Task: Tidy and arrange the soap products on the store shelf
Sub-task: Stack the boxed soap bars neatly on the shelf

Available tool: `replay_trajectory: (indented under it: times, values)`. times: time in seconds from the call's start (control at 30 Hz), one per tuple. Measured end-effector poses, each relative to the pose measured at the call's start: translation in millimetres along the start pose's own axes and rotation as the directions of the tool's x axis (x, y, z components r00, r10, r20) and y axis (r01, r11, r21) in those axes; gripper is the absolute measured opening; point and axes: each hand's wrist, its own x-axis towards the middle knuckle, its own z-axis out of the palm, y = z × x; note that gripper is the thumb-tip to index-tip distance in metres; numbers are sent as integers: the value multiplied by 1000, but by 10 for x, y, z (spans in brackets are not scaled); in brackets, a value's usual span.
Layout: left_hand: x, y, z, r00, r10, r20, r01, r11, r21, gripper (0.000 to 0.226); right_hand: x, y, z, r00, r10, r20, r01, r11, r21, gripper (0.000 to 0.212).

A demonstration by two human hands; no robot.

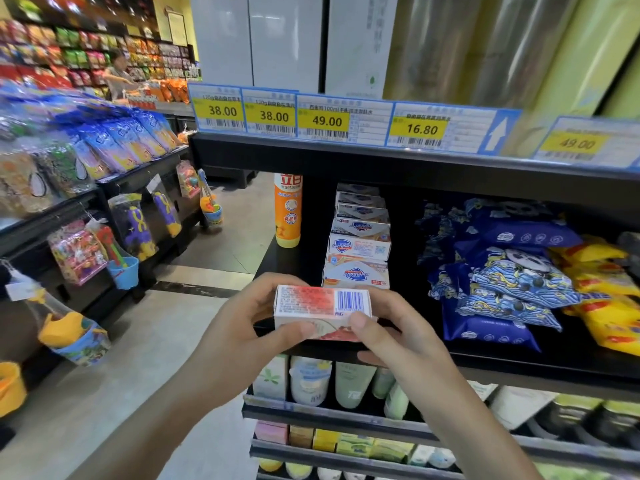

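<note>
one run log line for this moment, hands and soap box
left hand: grips soap box | right hand: grips same box | box: held before the soap stack | shelf: box not yet placed

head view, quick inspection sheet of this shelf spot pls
surface: black shelf, dark and partly stocked
job's things: soap box held in front of the shelf, barcode side up; row of soap boxes running front to back on the shelf
clutter: orange bottle upright left of the row; blue packs and yellow packs piled on the right
grippers: left hand and right hand both grip the soap box
cables: nothing seen
surroundings: price tags above; toy racks across the aisle
</note>
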Motion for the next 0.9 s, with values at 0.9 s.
replay_trajectory:
  times: [0.9]
  values:
    - [287,150,1,778,-594,205,626,706,-331,42,43,27,-1,947,-307,92,317,940,-124,55]
